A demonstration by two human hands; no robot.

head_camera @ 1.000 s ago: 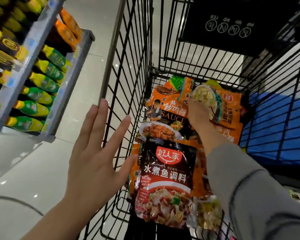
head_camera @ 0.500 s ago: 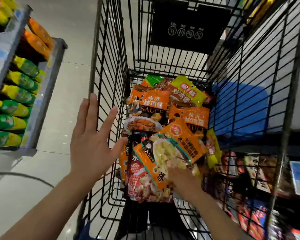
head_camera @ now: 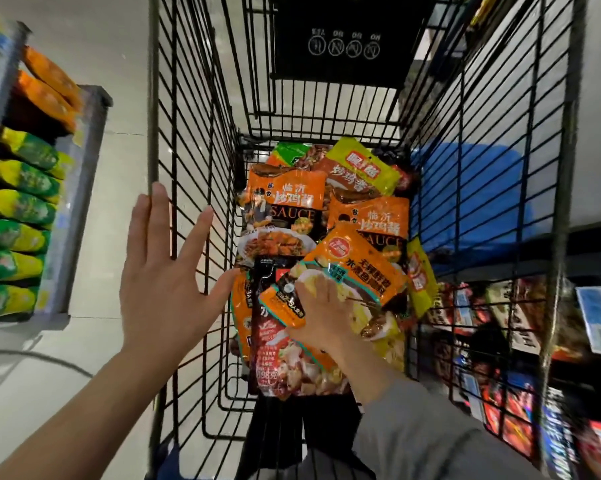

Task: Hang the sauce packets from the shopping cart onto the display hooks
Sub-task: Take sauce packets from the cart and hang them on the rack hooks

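Looking down into a black wire shopping cart with a heap of sauce packets on its floor, filling the middle of the view. Right hand, at about 5 o'clock from the heap's centre, laid on an orange packet that lies tilted on top of the pile; fingers curved over its near edge, gripping it, fingertips hidden beneath. Under that, a dark red packet toward 6 o'clock, partly covered by the wrist and grey sleeve. At 12 o'clock of the heap, a yellow-green packet; two orange packets marked SAUCE just below it. Left hand, at 9 o'clock, spread wide with straight fingers, holding nothing, in front of the cart's left wire wall; contact with the wire impossible to tell. Far left, a shelf stacked with green and yellow bags. At 3 to 4 o'clock beyond the cart's right wall, more racked goods, blurred.
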